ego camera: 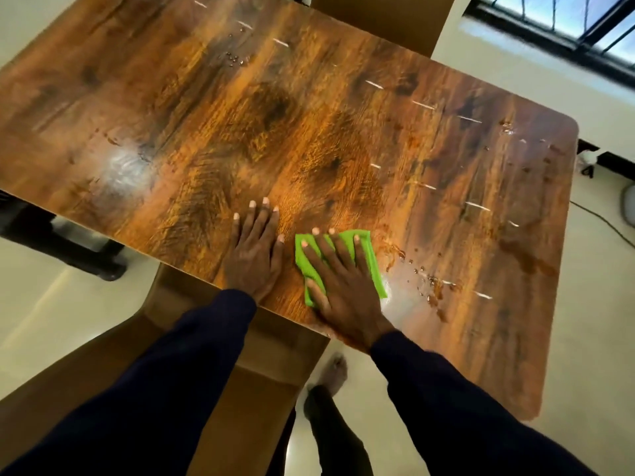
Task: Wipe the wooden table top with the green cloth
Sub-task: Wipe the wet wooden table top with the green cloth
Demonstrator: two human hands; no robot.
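**Desk:** Head camera: where is the cloth?

**Photographer:** The folded bright green cloth [374,269] lies flat on the glossy brown wood-grain table top [309,115], near its front edge. The right hand [340,280] presses it down, fingers straight and spread.

**Desk:** And the other hand?

**Photographer:** The left hand [256,252] rests flat on bare wood just beside the cloth, fingers extended, holding nothing. Scattered water droplets [426,280] bead to the cloth's right.

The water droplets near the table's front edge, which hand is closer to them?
Right. The right hand presses flat on the green cloth, just left of the droplets. The left hand lies flat on the bare table top farther left, beyond the cloth.
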